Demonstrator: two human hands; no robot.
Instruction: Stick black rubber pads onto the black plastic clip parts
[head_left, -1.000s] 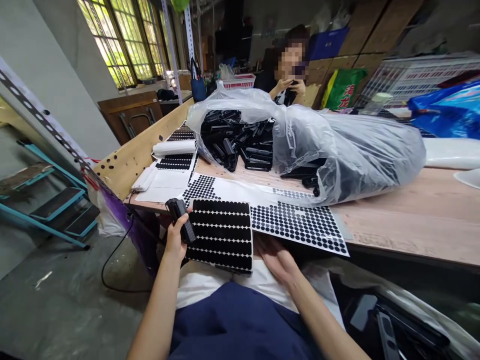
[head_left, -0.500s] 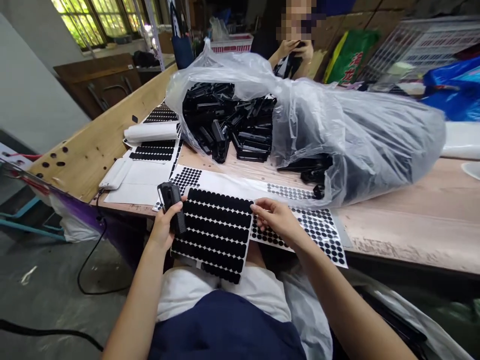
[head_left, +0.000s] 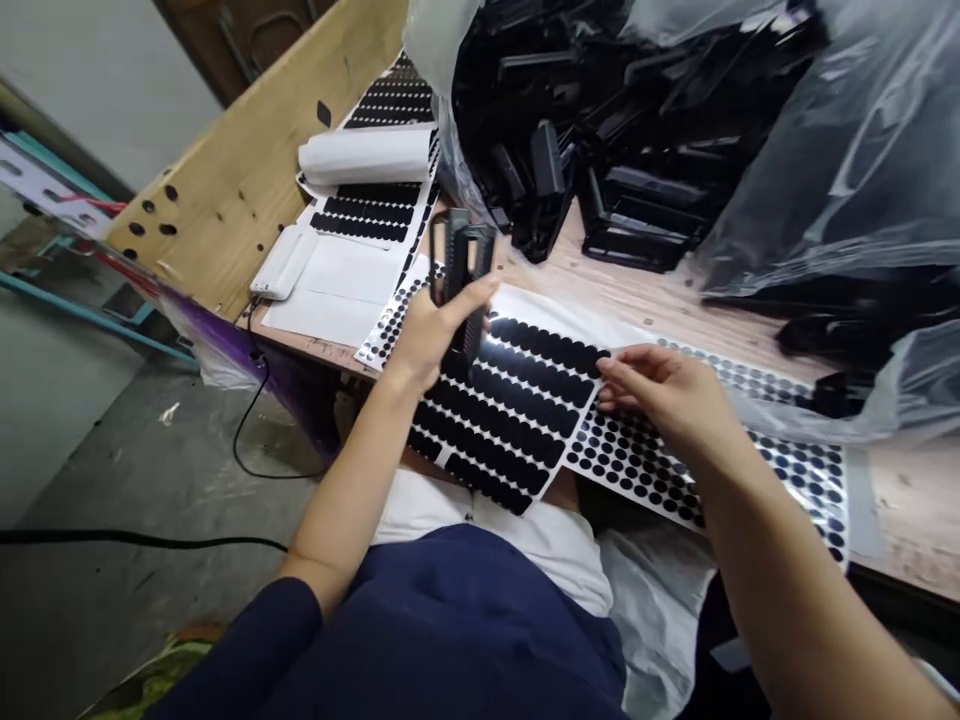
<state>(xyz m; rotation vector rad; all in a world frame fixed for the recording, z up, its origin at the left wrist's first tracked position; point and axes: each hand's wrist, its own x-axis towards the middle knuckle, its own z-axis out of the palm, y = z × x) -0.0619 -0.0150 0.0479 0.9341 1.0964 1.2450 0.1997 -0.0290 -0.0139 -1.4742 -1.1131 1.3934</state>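
Note:
A sheet of black round stickers [head_left: 517,405], set in tight rows on white backing, is held tilted above my lap. My left hand [head_left: 424,340] is closed around black plastic parts [head_left: 478,255], slim and frame-like, over the sheet's upper left corner. Whether it also grips the sheet is hidden. At the upper right corner, my right hand [head_left: 667,390] has its thumb and forefinger pinched on the sheet's edge; a single sticker between them cannot be made out. Beneath lies another sheet with spaced black dots [head_left: 645,470], reaching over the table's front edge.
A clear plastic bag [head_left: 847,170] full of black plastic parts [head_left: 637,215] lies open at the back right. On the left are a white roll [head_left: 367,157], a white corded device [head_left: 285,262] and a wooden side board [head_left: 247,170] with several stray stickers.
My view has tipped down and leftward, closer to the table. The black parts in my left hand have turned more upright, showing an open frame. My right hand keeps at the sheet's corner.

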